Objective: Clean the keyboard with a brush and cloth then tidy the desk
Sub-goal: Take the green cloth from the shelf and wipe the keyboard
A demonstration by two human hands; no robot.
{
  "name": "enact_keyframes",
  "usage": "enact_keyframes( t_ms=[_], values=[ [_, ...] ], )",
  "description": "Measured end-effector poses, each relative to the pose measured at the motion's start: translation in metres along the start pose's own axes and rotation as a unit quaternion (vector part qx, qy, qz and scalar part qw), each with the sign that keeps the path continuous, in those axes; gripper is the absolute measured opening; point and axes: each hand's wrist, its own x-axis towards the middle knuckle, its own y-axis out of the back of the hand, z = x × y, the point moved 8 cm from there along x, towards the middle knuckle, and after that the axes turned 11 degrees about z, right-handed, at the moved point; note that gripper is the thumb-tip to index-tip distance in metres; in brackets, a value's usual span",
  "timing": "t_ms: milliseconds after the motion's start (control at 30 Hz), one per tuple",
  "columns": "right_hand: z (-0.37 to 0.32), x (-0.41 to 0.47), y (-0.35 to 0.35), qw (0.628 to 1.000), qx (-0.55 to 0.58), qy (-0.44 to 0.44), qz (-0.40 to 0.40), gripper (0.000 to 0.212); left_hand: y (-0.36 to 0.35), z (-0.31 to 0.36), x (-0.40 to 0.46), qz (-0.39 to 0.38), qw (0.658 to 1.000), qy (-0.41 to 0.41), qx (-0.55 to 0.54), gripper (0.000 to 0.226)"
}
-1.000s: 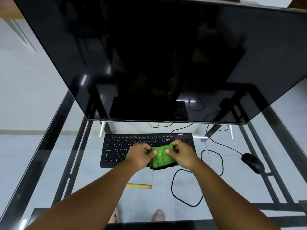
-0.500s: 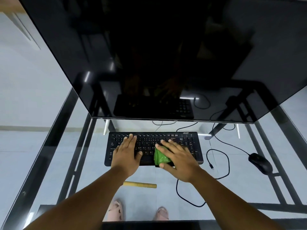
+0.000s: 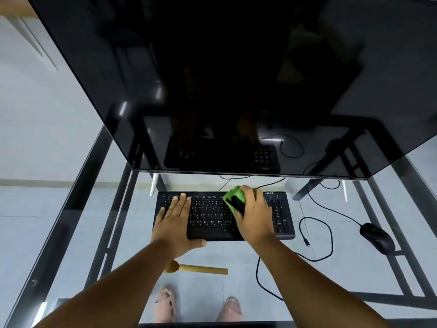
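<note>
A black keyboard (image 3: 212, 218) lies on the glass desk (image 3: 343, 268) under the monitor. My left hand (image 3: 176, 218) lies flat on the keyboard's left half, fingers straight, thumb over the front edge. My right hand (image 3: 256, 214) presses a folded green cloth (image 3: 233, 194) against the upper middle keys, fingers over it; how they grip is not plain. A wooden-handled brush (image 3: 196, 268) lies on the glass in front of the keyboard, partly hidden by my left forearm.
A large dark monitor (image 3: 236, 79) fills the top of the view. A black mouse (image 3: 377, 237) sits at the right, its cable (image 3: 331, 214) looping over the glass. A loose cable (image 3: 316, 242) curls beside the keyboard. Feet show through the glass below.
Both hands first held the cloth together; my left hand let go and flattened on the keyboard. My right hand slid the cloth from the front keys up to the top rows.
</note>
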Motion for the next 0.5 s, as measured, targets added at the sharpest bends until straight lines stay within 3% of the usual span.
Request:
enact_keyframes(
  t_ms=[67,167,233,500],
  values=[
    [-0.011,0.009,-0.007,1.0,-0.006,0.005,-0.014,0.052,0.0,-0.006,0.001,-0.009,1.0,0.005,0.012,0.132],
    [-0.031,0.004,-0.028,0.988,-0.064,0.099,-0.105,0.064,0.001,-0.014,0.001,-0.016,0.999,0.013,0.034,0.138],
    [-0.031,-0.002,-0.033,0.978,-0.099,0.139,-0.116,0.067,0.003,-0.021,0.002,-0.019,0.999,0.022,0.036,0.14],
    [-0.022,0.025,-0.038,0.99,-0.104,0.014,-0.09,0.058,0.01,-0.049,0.004,-0.03,0.998,0.031,0.053,0.142]
  ],
)
